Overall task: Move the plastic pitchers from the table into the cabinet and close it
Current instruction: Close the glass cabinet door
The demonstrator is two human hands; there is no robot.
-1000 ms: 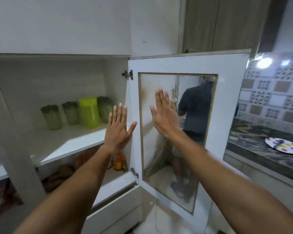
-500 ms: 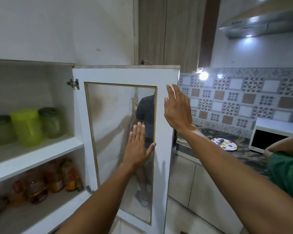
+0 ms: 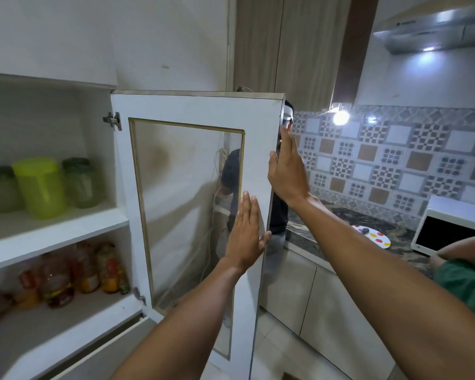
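Three plastic pitchers stand on the cabinet's upper shelf [image 3: 66,231]: a bright lime one [image 3: 40,187] between two pale green ones with dark lids [image 3: 1,189] [image 3: 80,182]. The white cabinet door [image 3: 192,108] with its glass panel hangs wide open, edge toward me. My left hand [image 3: 246,234] lies flat, fingers up, on the door's inner face near the free edge. At the door's free edge, higher up, my right hand [image 3: 287,171] has its fingers stretched along it and holds nothing.
Several bottles and jars [image 3: 74,272] fill the lower shelf. Right of the door, a dark stone counter [image 3: 340,218] carries a spotted plate [image 3: 373,237] and a white microwave [image 3: 455,229]. Another person [image 3: 279,215] stands behind the door; a green sleeve [image 3: 466,283] shows at right.
My view swung right, away from the shelves. Both hands slid from the glass panel toward the door's free edge; my right hand now reaches that edge.
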